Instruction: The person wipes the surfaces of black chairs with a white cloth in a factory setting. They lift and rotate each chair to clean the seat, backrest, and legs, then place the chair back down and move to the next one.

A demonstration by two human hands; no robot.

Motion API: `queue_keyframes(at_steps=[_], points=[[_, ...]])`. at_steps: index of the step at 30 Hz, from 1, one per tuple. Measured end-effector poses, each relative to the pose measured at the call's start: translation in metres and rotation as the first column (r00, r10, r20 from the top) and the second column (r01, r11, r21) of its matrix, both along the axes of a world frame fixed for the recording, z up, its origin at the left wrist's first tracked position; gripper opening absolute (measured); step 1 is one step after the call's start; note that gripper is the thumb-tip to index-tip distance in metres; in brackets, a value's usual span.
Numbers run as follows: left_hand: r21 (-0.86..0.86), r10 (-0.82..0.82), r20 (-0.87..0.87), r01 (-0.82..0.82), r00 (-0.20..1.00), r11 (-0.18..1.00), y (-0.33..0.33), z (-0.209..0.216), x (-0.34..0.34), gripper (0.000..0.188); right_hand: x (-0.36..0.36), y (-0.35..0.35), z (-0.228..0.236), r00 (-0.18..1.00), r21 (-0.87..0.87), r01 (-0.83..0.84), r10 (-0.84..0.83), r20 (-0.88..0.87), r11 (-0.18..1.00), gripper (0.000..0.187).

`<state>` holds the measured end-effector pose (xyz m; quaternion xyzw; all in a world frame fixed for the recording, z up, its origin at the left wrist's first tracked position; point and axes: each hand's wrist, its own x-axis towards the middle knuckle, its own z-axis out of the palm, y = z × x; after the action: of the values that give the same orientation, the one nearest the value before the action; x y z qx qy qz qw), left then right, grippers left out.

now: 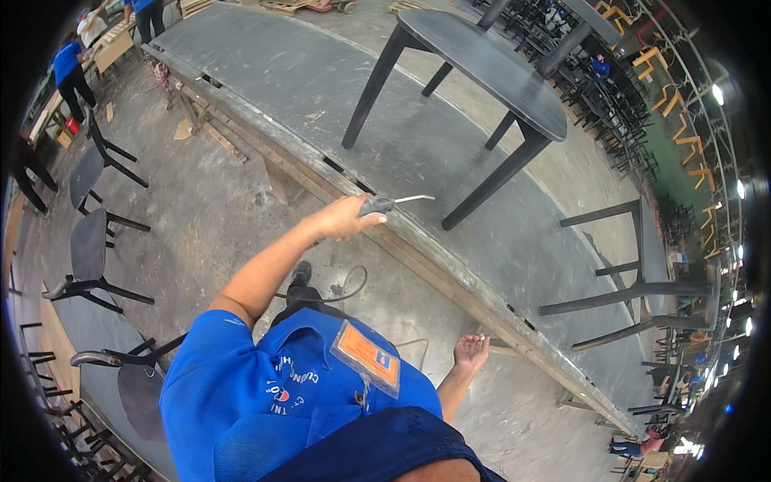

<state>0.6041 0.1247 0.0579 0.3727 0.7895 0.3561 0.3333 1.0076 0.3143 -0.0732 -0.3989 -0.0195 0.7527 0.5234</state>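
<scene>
My left hand (341,218) is wrapped round the dark handle of an air blow gun (377,206) at the near edge of a long grey workbench (265,60). The thin bent metal nozzle points right over the bench top, below a black chair (482,64) standing upright there. Its nozzle tip is apart from the chair's legs. Low beside my body, my right hand (471,351) has its fingers curled together; something small and pale may be at the fingertips. A second black chair (642,289) lies on the right part of the bench with its legs pointing left.
A thin dark hose (345,296) loops by my shoe. Several black chairs (90,245) stand to my left, beside another grey-topped table (104,386). At the far left a person in blue (68,64) stands by a bench. Stacked chairs (602,112) fill the far right.
</scene>
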Motion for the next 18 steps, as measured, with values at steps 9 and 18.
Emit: queue_keyframes(at_steps=[9, 18], points=[[-0.021, 0.382, 0.026, -0.382, 0.924, 0.924, -0.007, -0.133, -0.071, 0.060, -0.051, -0.009, 0.019, 0.990, 0.045, -0.082, 0.077, 0.120, 0.996, 0.018], [-0.076, 0.878, 0.436, -0.964, 0.196, 0.254, 0.021, -0.252, -0.194, 0.057, -0.153, -0.076, 0.009, 0.878, 0.127, -0.362, 0.293, 0.378, 0.923, 0.018]])
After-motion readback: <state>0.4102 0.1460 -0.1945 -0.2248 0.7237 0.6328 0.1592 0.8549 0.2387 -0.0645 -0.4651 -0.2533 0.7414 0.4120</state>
